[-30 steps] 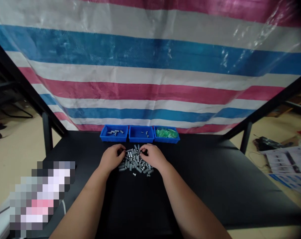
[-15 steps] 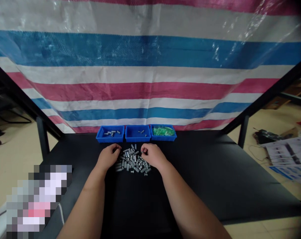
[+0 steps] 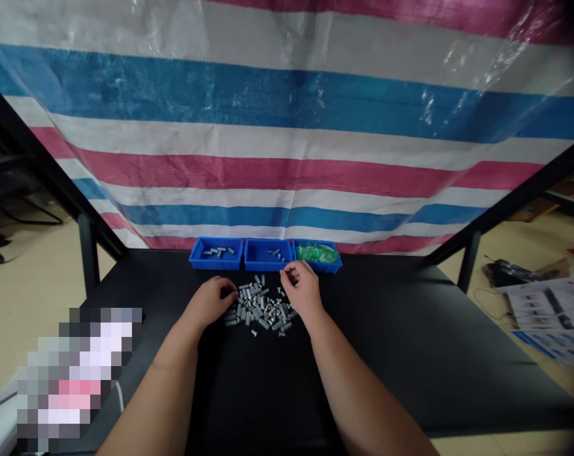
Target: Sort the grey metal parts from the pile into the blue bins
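Metal spacers lie in a loose pile on the black table, just short of the left blue tray, the middle one and the right one. Most of the spacers are in the pile; only a few small pieces sit in the left and middle trays, while green bagged parts fill the right. My left hand lies curled at the pile's edge, and my right hand pinches above its far side. I cannot tell whether either hand holds a piece.
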Demonstrator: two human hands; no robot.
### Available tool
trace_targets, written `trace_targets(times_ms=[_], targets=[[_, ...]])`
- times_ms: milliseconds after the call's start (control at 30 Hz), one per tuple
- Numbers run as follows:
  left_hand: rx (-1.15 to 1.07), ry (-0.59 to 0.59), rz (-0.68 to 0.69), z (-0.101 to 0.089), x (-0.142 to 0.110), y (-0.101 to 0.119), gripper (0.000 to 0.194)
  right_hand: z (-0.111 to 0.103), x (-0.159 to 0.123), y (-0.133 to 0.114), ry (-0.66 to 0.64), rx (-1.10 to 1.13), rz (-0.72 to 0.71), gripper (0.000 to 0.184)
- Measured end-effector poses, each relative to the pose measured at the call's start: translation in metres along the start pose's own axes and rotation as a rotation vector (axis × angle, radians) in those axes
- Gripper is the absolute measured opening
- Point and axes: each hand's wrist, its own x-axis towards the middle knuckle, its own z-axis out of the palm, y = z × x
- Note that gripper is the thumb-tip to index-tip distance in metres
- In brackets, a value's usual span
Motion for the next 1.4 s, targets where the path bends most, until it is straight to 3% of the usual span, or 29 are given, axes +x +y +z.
trace_targets(times_ms=[333,500,667,733,833,933,1000,1100,1200,1300,1400], targets=[[0.126,0.033,-0.007,0.002,-0.003,0.012,0.021,-0.005,-0.002,0.007,-0.058,0.01,0.01,0.008],[0.042,0.193,-0.028,0.002,-0.002,0.01,0.026,-0.008,-0.001,0.011,-0.056,0.041,0.035,0.007],[-0.036,0.131,-0.045,-0.005,0.006,0.02,0.032,-0.008,-0.001,0.015,-0.073,0.039,0.064,0.008],[-0.063,0.186,-0.077,-0.007,0.017,0.029,0.034,-0.008,-0.001,0.016,-0.081,0.038,0.068,0.009],[-0.283,0.296,-0.105,-0.009,0.037,0.043,0.041,-0.008,-0.002,0.016,-0.083,0.044,0.074,0.009],[-0.598,0.249,-0.072,-0.01,0.049,0.049,0.059,-0.009,-0.001,0.016,-0.084,0.056,0.081,0.006],[-0.67,0.224,-0.045,-0.01,0.048,0.047,0.063,-0.011,0.0,0.015,-0.085,0.045,0.08,0.005],[-0.621,0.233,-0.019,-0.008,0.036,0.039,0.055,-0.016,0.0,0.015,-0.122,-0.016,0.081,0.004],[-0.542,0.293,-0.048,-0.004,0.02,0.03,0.048,-0.022,-0.002,0.015,-0.271,-0.106,0.084,0.008],[-0.387,0.35,-0.089,-0.002,0.008,0.024,0.039,-0.024,-0.005,0.016,-0.398,-0.186,0.072,0.015],[-0.196,0.319,-0.089,-0.006,0.002,0.02,0.032,-0.025,-0.005,0.016,-0.418,-0.224,0.072,0.02]])
